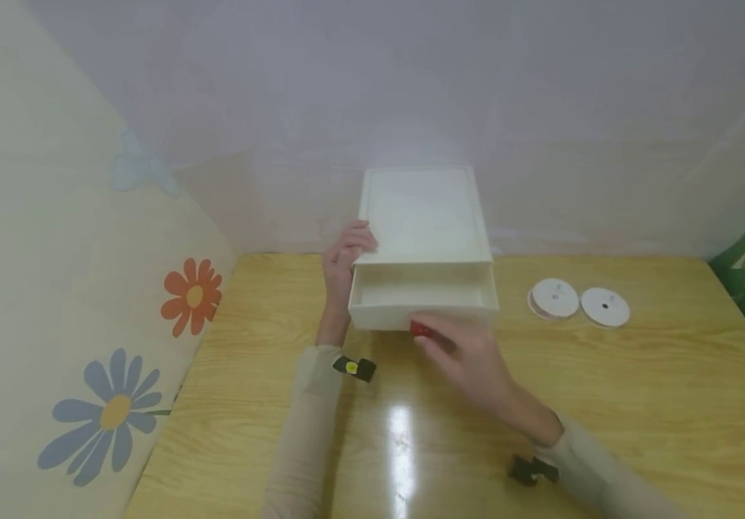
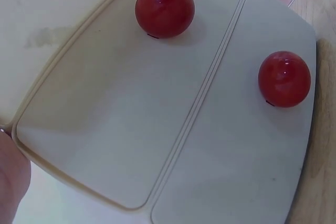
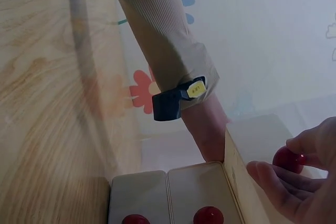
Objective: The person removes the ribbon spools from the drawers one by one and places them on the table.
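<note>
A white drawer cabinet stands at the back of the table, its top drawer pulled out and bare inside. My right hand pinches that drawer's round red knob between thumb and fingers. Against the cabinet's left side rests my left hand, its fingers laid over the top edge. Two lower drawers show in the left wrist view, both closed: a middle drawer front with a red knob, and a bottom drawer front with another red knob.
Two white ribbon spools lie side by side on the wooden table, right of the cabinet. A pale wall rises close behind the cabinet. Flowers are printed on the left wall.
</note>
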Demonstrator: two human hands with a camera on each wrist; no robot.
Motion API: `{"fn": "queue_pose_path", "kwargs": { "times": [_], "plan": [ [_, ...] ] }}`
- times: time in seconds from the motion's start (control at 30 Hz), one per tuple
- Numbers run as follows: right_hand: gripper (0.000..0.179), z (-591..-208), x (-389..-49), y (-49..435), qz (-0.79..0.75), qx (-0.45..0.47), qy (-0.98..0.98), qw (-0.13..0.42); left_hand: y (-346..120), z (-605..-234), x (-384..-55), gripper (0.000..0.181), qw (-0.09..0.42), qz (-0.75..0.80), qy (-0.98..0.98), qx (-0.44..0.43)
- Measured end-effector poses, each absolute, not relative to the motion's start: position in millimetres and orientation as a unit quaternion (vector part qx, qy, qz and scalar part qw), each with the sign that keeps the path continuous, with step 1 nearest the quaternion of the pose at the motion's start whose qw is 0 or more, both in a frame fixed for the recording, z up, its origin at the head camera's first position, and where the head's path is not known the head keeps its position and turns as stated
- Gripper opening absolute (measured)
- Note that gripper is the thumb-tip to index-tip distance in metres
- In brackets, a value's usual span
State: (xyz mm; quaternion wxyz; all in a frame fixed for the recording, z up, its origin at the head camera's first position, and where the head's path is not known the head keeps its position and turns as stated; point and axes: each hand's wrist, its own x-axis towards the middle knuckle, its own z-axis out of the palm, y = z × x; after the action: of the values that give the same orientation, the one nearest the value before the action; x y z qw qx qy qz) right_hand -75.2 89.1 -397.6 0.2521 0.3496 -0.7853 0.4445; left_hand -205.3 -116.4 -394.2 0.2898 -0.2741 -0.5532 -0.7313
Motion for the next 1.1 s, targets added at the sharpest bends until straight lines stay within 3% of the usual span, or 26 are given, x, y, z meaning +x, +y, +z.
{"fn": "queue_pose_path", "kwargs": {
  "times": [0.47, 0.73, 1.1],
  "plan": [
    [0.032, -389, -102, 88, 0.448, 0.304, -0.810, 0.226, -116, -397, -206, 0.029, 0.297, -0.719, -0.573, -0.259],
    [0.031, -386, -112, 90, 0.477, 0.266, -0.820, 0.175, -115, -397, -205, 0.026, 0.285, -0.732, -0.571, -0.239],
    [0.031, -383, -120, 87, 0.488, 0.255, -0.817, 0.170, -114, -397, -205, 0.027, 0.287, -0.735, -0.568, -0.233]
  ]
}}
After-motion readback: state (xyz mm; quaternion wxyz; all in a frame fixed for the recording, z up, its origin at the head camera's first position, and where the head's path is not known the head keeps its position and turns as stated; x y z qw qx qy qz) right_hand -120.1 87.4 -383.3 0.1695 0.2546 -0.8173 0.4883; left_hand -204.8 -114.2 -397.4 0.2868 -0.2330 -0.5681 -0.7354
